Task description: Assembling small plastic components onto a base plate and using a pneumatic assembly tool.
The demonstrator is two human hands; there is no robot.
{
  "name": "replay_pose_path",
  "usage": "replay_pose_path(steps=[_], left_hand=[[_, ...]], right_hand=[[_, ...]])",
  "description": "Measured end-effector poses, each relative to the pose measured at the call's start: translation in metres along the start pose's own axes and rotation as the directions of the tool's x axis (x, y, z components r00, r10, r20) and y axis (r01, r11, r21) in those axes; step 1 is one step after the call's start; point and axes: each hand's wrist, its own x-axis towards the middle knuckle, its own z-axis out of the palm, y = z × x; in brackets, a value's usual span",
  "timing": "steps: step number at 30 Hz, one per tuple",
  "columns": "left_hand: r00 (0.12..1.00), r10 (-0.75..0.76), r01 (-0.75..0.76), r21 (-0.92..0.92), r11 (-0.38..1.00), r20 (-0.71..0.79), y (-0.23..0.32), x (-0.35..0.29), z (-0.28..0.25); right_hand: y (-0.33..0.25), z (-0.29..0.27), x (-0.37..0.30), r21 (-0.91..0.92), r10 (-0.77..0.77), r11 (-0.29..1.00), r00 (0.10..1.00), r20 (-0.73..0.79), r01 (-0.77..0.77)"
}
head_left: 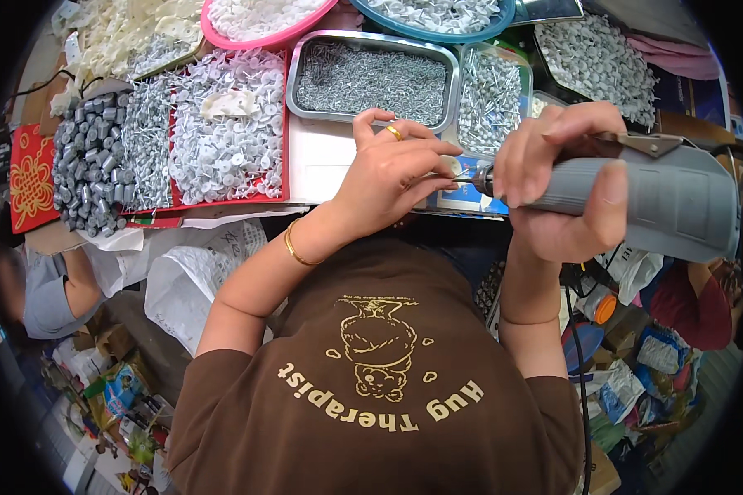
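My right hand [565, 177] is wrapped around a grey corded electric screwdriver [669, 202], which lies sideways with its tip pointing left. At that tip, my left hand [396, 165] pinches a small white round plastic piece [454, 167] between thumb and forefinger, its other fingers lifted. The bit meets the pinched piece or lies right against it; the fingers partly hide the contact. Just beyond my left hand stands a metal tray [295, 78] full of small silver screws [371, 78]. A clear tub [527, 78] holding screws with white parts is beside it.
A red box [286, 157] of white discs lies left, near grey cylinders [95, 165]. Pink [210, 33] and teal [437, 35] basins stand at the back. A black cord [582, 371] hangs down at right. Other people's arms [81, 285] show at both sides.
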Motion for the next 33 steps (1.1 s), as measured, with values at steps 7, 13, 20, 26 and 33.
replay_pose_path(steps=[7,13,20,26,33], left_hand=[[1.0,0.018,-0.018,0.034,0.999,-0.001,0.003,-0.002,-0.006],[0.997,-0.045,0.039,-0.103,0.994,-0.058,0.002,-0.003,-0.01],[0.986,0.14,-0.127,0.129,0.983,-0.091,0.004,0.004,0.003],[0.984,0.169,-0.159,0.132,0.978,-0.064,0.003,0.004,0.005],[0.993,0.111,-0.108,0.078,0.991,-0.042,0.011,0.004,0.006]], right_hand=[[-0.001,-0.004,0.0,-0.029,0.001,1.0,1.0,0.007,-0.001],[0.004,-0.008,-0.004,-0.012,0.019,1.0,0.997,-0.07,-0.02],[0.003,-0.01,-0.001,0.063,0.033,0.997,0.999,-0.001,-0.033],[-0.002,-0.006,-0.003,-0.021,0.015,1.0,1.0,-0.017,-0.016],[-0.001,-0.001,-0.01,-0.192,0.05,0.979,0.995,-0.089,-0.067]])
